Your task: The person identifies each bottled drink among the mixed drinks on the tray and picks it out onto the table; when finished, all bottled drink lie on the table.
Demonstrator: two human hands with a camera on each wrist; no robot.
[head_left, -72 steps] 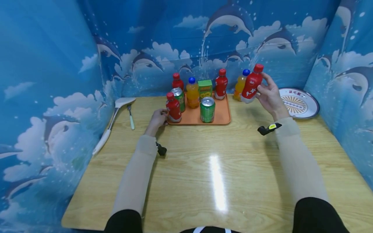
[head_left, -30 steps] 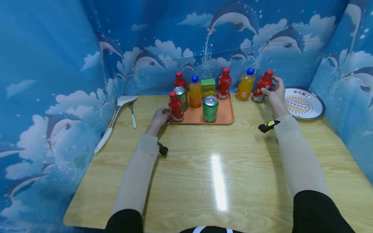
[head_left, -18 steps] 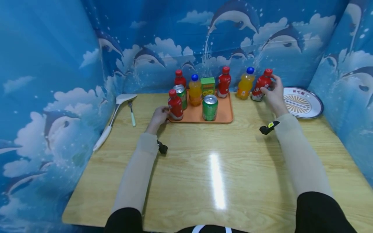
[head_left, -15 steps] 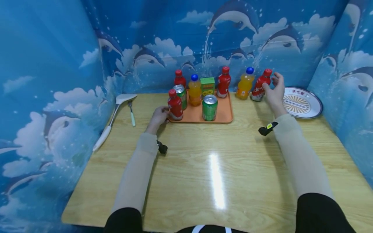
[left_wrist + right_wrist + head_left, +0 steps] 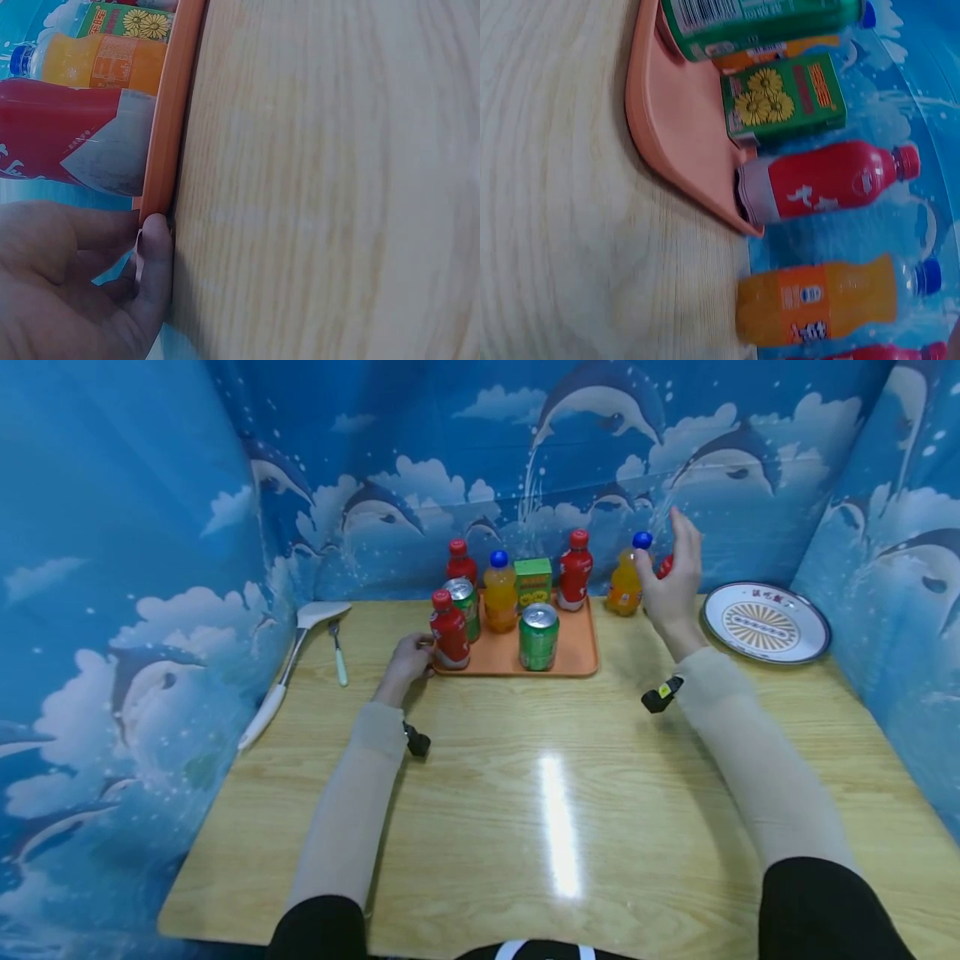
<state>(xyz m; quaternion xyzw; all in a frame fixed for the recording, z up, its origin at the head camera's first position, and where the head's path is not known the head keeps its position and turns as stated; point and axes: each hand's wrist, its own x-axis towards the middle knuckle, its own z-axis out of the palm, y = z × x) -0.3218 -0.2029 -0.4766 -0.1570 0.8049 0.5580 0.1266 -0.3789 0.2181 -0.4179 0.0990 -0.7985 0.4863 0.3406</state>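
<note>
My left hand (image 5: 411, 662) pinches the left front corner of the orange tray (image 5: 577, 652); the left wrist view shows thumb and fingertips on its rim (image 5: 166, 150). Beside that hand a red bottle (image 5: 450, 635) stands on the tray. With fingers spread and nothing held, my right hand (image 5: 673, 589) is raised right of the tray. It hides most of a red bottle (image 5: 664, 566) and overlaps the orange drink bottle (image 5: 623, 585), both standing off the tray. On the tray are also a green box (image 5: 784, 101), green cans (image 5: 538, 639), more red bottles (image 5: 574, 572) and an orange drink bottle (image 5: 499, 593).
A white patterned plate (image 5: 767, 622) lies at the right back of the wooden table (image 5: 480, 793). On the left lie a white-handled spatula (image 5: 288, 668) and a small fork (image 5: 339, 658). A blue dolphin curtain (image 5: 420, 435) closes off the back and sides.
My right hand set the red bottle down beside the orange drink bottle, let go of it and moved left and up with fingers spread. The left hand stayed at the tray corner.
</note>
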